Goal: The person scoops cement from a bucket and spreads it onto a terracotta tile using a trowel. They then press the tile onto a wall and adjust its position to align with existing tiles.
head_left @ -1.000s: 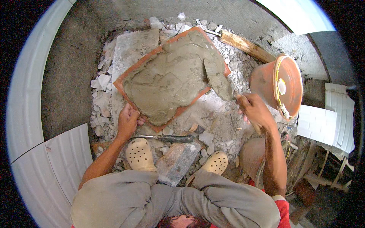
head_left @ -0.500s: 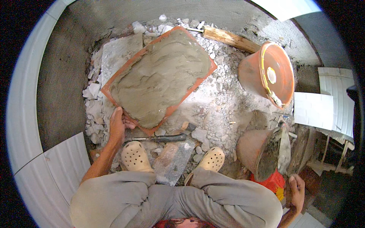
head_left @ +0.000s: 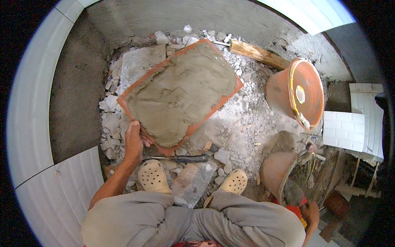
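Note:
A reddish-brown tile (head_left: 181,142), its upper face spread with wet grey mortar (head_left: 181,94), is tilted over the rubble. My left hand (head_left: 135,140) grips its near left edge, thumb on top and fingers underneath. At the lower right, a mortar-caked bucket (head_left: 276,171) lies tipped with its mouth toward the right. My right hand (head_left: 311,216) is closed at the bucket's near rim, fingers partly hidden. It appears to hold a trowel, whose grey blade (head_left: 293,192) is inside the bucket; its handle is hidden. A red and yellow package (head_left: 297,212) lies beside that hand.
A black-handled tool (head_left: 189,158) lies before my beige clogs (head_left: 154,176). An orange bucket (head_left: 279,88) leans at the right, near a wooden-handled tool (head_left: 259,53). White panels (head_left: 343,131) stand farther right. Broken rubble (head_left: 111,119) lines the left, below rendered walls (head_left: 164,18).
My right hand has moved left and nearer, to the tipped bucket, and the trowel blade has gone from above its rim into it. My left hand keeps its grip on the tile. The view has shifted.

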{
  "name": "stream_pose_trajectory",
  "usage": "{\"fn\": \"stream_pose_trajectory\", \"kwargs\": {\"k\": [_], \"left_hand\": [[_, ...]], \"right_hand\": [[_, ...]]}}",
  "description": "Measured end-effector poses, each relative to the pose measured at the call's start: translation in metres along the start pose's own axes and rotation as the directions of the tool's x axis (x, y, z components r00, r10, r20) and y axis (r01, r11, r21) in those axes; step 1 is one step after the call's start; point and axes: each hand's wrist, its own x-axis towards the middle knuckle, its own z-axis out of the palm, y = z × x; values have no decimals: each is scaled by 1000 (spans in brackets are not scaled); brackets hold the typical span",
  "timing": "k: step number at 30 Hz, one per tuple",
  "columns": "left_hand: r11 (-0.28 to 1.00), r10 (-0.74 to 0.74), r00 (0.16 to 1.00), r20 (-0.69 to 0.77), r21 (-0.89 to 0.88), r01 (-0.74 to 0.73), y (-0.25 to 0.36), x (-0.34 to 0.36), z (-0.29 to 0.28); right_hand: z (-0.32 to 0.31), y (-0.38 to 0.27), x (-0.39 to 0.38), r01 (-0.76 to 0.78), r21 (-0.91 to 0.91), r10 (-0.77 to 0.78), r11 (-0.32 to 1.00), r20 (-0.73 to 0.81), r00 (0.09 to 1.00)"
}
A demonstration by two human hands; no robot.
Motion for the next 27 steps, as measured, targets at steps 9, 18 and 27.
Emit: {"fn": "stream_pose_trajectory", "kwargs": {"k": [9, 18, 27], "left_hand": [[999, -15, 1000, 25, 32, 14, -16, 2, 2], [1000, -20, 999, 32, -3, 20, -19, 6, -2], [1000, -2, 999, 41, 7, 2, -25, 9, -3]], "right_hand": [[-119, -48, -71, 24, 567, 139, 824, -243, 960], [-120, -310, 111, -17, 997, -627, 79, 63, 776], [-109, -372, 121, -77, 994, -663, 80, 111, 741]]}}
